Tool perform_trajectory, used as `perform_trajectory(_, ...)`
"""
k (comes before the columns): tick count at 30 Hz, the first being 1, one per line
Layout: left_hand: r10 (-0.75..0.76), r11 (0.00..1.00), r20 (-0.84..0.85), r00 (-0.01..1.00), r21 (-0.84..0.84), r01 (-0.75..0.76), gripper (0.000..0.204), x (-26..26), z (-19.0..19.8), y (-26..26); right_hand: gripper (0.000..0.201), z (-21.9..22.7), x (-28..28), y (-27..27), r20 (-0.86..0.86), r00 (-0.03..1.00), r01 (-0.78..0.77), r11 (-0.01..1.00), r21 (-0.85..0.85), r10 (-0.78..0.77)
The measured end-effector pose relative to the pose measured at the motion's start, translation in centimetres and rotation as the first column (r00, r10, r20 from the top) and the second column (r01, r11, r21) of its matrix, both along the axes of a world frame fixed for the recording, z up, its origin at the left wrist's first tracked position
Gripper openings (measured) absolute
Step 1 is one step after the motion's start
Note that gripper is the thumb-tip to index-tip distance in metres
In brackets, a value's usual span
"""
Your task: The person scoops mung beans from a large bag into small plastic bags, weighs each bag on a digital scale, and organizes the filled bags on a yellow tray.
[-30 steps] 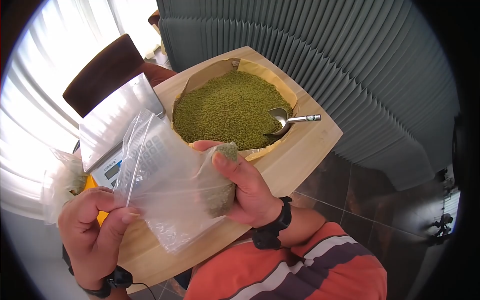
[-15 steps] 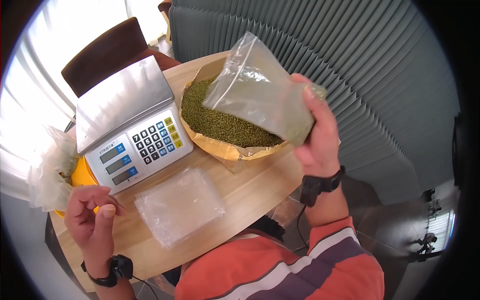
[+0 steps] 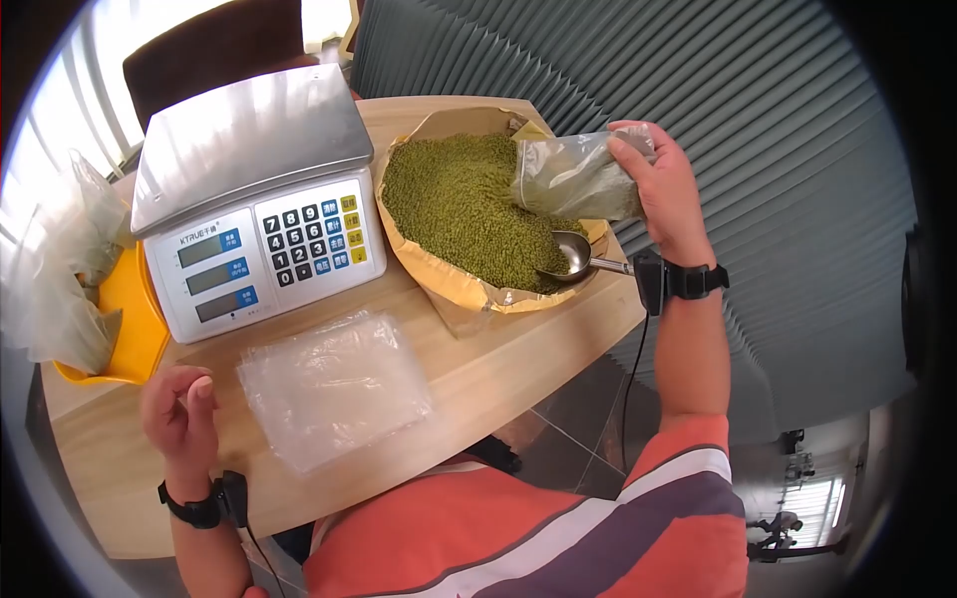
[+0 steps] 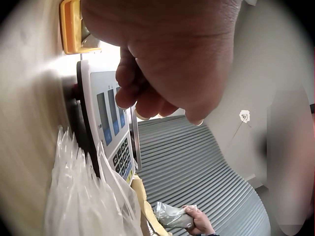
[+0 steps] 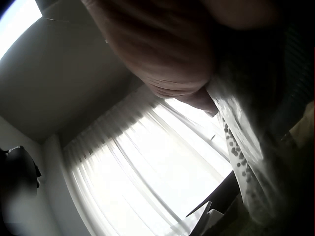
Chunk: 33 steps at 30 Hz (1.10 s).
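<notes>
My right hand [image 3: 670, 184] grips a clear zip bag [image 3: 568, 171] by one end, thumb on top. The bag lies nearly level, its far end over the right side of a paper sack [image 3: 449, 284] heaped with green mung beans [image 3: 454, 199]. In the right wrist view, beans show through the plastic of the bag [image 5: 241, 157]. A metal scoop [image 3: 573, 254] sits in the beans below, handle to the right. My left hand [image 3: 181, 419] holds nothing, fingers loosely curled above the table, left of a stack of flat clear bags [image 3: 334, 389].
A price scale [image 3: 239, 234] with a steel platform stands left of the sack. Further left, an orange-yellow tray [image 3: 140, 329] holds filled clear bags [image 3: 50, 279]. A dark chair [image 3: 214, 50] is behind the scale, a grey pleated partition [image 3: 797, 199] to the right.
The left hand let go of the zip bag and drew back. The right hand carried the bag away to the right and over the sack, uncovering the stack of flat bags and the scale.
</notes>
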<state>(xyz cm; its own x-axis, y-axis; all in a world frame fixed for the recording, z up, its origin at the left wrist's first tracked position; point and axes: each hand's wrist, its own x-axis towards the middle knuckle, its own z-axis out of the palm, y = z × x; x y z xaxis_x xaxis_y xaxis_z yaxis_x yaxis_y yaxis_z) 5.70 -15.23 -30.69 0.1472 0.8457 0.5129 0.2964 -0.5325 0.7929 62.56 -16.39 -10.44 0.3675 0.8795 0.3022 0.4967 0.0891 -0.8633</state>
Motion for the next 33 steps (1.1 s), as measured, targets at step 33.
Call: perform_trajectory(33,-0.109,0.994,-0.151,0.982,-0.005,0.109,0.017,1.2,0.8,0.2,0.029,7.1,-3.7,4.9,0.582,0.788,-0.014,0.951,-0.308,0.199)
